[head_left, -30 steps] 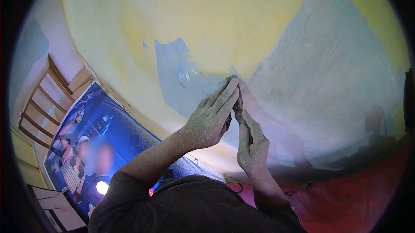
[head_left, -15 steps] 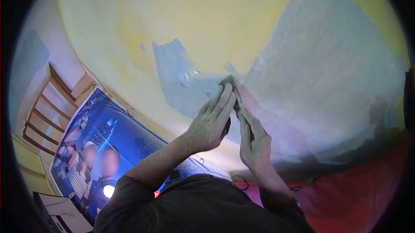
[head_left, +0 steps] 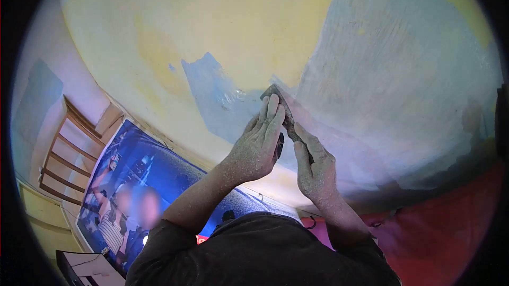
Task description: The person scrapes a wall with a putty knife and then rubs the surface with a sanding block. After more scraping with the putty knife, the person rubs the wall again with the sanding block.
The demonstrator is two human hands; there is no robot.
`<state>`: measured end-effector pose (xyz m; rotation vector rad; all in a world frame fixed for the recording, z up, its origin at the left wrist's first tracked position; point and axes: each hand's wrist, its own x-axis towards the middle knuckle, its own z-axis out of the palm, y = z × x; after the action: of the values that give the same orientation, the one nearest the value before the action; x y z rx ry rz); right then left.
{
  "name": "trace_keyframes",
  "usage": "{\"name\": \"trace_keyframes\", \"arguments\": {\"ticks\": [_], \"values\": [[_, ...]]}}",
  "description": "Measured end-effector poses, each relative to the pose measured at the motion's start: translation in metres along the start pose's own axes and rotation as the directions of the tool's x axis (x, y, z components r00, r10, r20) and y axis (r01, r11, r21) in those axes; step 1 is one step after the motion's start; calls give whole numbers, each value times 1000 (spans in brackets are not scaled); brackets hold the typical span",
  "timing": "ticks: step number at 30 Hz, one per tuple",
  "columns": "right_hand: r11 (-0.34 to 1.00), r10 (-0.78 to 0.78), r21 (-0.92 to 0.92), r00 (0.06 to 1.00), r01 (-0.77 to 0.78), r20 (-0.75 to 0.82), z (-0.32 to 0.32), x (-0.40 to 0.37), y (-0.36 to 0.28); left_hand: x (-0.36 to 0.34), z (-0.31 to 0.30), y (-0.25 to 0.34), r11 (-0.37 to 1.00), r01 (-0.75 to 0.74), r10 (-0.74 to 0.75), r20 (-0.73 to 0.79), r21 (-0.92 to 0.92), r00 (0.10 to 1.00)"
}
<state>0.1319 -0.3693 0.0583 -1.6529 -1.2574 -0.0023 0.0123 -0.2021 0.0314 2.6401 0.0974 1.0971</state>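
Observation:
Both my hands, coated in pale dust, are raised to the painted wall surface point(head_left: 228, 26) and meet at a dark, flat, dusty sanding block point(head_left: 272, 91). The fingers of my left hand point(head_left: 259, 145) lie close together along its face, pressing it against the surface. My left thumb is hidden, and a small black part shows beside that palm. Lower down, my right hand point(head_left: 316, 166) is closed round the block's near end, its thumb toward me. Around the block are a blue-grey patch point(head_left: 212, 98) and a wide grey-white patch point(head_left: 382, 68) on yellow paint.
A blue printed banner point(head_left: 180, 161) with pictured people hangs at the left, beside a wooden slatted frame point(head_left: 66, 153). A pale framed panel point(head_left: 90, 267) stands at the lower left. Red sheeting point(head_left: 440, 227) covers the lower right.
My hands and the block have shifted slightly up and left across the wall surface. The view has also shifted, so the banner and wooden frame appear further right.

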Motion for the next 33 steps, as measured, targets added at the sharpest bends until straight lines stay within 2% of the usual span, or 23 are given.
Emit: {"name": "trace_keyframes", "arguments": {"ticks": [2,5,8,11,17,24,27,30,31,33], "values": [[999,-48,15,999,48,-3,-3,-5,8,-2,4,-1,1000,-4,4,14,0,1000],[998,-9,-58,1000,9,5,-15,-19,8,-5,14,3,996,-64,65,9,-59,998],[999,-15,-48,1000,14,-19,-9,-11,1,-3,15,-2,996,-74,73,-28,-53,997],[998,-4,-55,1000,4,-3,-3,-2,-5,3,-2,-6,1000,-13,14,11,-26,1000],[998,-21,-65,999,19,-33,4,-13,1,0,1,-8,1000,-9,10,34,-21,999],[996,-9,-88,1000,10,12,5,-9,-2,-1,-7,-5,1000,4,-3,29,-29,1000],[992,-41,-120,999,39,-18,-1,-22,0,-5,3,1,997,-9,12,36,-74,999],[989,-102,-116,994,96,-48,9,-9,3,-4,5,-8,999,-17,17,-1,-33,1000],[989,-71,-131,997,67,-24,10,-5,0,-1,0,-9,998,41,-40,24,-40,999],[988,-7,-156,1000,10,18,9,0,-7,-2,-5,-9,999,23,-23,11,-27,1000]]}}
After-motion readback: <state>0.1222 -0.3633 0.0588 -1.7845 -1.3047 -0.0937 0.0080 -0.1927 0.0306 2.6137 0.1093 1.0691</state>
